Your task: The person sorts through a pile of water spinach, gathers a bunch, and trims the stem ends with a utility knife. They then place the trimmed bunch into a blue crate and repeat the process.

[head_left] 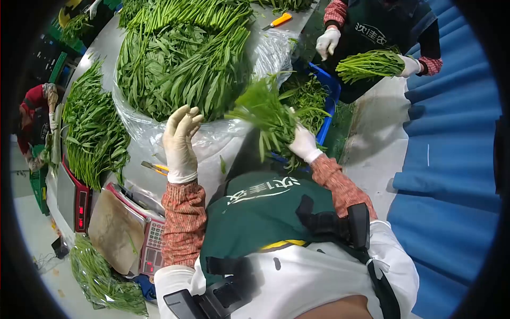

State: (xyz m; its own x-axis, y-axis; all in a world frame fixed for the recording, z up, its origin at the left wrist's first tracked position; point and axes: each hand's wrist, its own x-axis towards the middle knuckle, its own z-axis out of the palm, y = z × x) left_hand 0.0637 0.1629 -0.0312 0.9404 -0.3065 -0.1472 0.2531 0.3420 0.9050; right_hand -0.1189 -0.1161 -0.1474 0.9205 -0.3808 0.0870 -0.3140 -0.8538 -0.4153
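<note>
My right hand (305, 143), in a white glove, grips a bunch of leafy green vegetables (268, 114), its stem end blurred and pointing left. Raised at the front of the table, my left hand (180, 142) wears a white glove too; its fingers are up and apart, slightly bent, with nothing in them. Just beyond it lies a large pile of long-leaved greens (175, 74) on clear plastic sheeting (218, 139). Beneath the held bunch, a blue crate (333, 101) contains loose greens.
Scales with a worn tray (116, 228) stand at left, beside another pile of greens (95, 125). An orange-handled knife (279, 21) and an orange-and-black tool (155, 168) lie on the table. A co-worker (380, 37) opposite holds greens; another person (40, 117) is at far left. Bagged greens (103, 276) sit lower left.
</note>
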